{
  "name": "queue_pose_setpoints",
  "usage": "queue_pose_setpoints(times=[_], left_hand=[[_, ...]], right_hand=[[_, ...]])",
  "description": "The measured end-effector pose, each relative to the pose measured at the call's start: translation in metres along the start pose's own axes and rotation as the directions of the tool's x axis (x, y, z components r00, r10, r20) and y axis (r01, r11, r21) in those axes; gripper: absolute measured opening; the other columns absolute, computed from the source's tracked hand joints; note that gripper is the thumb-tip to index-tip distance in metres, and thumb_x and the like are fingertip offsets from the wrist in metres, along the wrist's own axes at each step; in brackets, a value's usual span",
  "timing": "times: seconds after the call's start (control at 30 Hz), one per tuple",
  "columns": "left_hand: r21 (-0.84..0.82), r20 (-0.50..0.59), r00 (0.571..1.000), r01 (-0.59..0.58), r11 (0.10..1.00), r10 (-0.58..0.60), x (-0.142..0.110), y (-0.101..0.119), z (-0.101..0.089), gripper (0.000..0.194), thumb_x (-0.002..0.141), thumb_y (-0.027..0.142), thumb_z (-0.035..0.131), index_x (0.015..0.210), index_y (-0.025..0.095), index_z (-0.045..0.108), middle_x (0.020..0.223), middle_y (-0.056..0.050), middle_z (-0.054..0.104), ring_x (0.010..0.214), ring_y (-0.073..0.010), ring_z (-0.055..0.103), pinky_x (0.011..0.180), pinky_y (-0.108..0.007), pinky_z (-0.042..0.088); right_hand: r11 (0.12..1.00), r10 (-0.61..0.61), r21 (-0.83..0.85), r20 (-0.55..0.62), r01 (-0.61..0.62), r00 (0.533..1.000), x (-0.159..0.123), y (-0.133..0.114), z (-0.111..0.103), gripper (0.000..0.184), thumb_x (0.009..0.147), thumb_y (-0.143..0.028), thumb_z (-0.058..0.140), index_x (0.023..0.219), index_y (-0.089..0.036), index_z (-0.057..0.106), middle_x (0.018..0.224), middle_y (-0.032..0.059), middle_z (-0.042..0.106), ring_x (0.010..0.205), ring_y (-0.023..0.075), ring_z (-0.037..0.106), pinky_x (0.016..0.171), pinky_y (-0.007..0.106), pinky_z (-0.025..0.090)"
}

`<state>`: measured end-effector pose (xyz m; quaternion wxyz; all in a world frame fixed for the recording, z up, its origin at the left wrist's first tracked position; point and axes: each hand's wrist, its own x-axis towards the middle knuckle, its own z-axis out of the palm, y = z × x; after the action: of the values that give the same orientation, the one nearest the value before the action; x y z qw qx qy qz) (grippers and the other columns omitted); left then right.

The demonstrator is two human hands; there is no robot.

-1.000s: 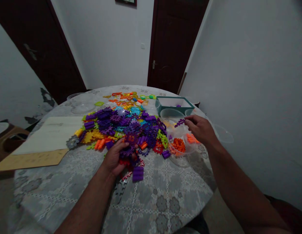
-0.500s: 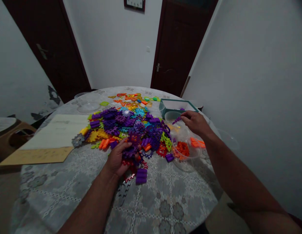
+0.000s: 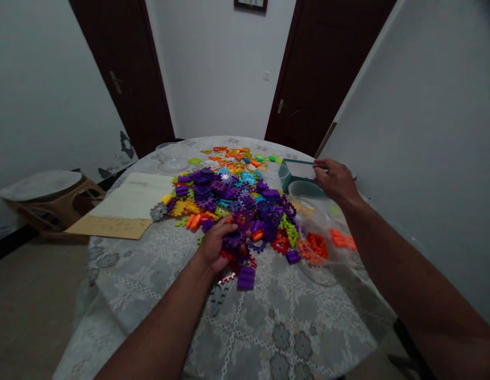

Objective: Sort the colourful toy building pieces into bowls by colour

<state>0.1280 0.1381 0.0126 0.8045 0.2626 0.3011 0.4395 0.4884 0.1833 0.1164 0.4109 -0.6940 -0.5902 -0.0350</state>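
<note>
Purple interlocking plastic pieces (image 3: 232, 241) are gathered under the curled fingers of the left hand (image 3: 217, 245), at the near edge of a large heap of multicoloured building pieces (image 3: 232, 198). The hand is pressed down over them, and a purple block (image 3: 246, 278) lies just beside it on the near side. The right hand (image 3: 335, 182) is held up at the far right, its fingers loosely together and pointing left, close to the rim of a teal box (image 3: 292, 174). Whether anything is held in it cannot be told.

The heap is spread across a round worktop (image 3: 268, 316) covered with a grey patterned cloth. Purple predominates in the near part of the heap, with orange and yellow pieces towards the far edge. A clear plastic bowl (image 3: 308, 248) containing orange pieces (image 3: 316, 245) stands to the right, below the raised hand. A grey gear-shaped piece (image 3: 159, 211) lies at the heap's left edge, beside a white sheet (image 3: 134, 195) laid over tan card (image 3: 110, 228). A wooden stool (image 3: 47, 192) stands further left, with two dark doors (image 3: 130, 68) beyond the worktop.
</note>
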Motion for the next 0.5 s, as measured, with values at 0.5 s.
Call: queue_pose_setpoints(times=[0.5], left_hand=[[0.046,0.097,0.995,-0.027,0.999,0.022,-0.002,-0.006,0.000,0.049,0.075,0.009,0.074,0.123,0.014,0.066,0.099,-0.011,0.077,0.068,-0.0211,0.074,0.047,-0.026,0.057]], right_hand=[[0.936,-0.345,0.259,0.536,0.239,0.771,-0.116,-0.120,0.057,0.027,0.098,-0.019,0.062,0.121,-0.024,0.076,0.106,0.0059,0.082,0.094,0.0220,0.076,0.084,0.035,0.057]])
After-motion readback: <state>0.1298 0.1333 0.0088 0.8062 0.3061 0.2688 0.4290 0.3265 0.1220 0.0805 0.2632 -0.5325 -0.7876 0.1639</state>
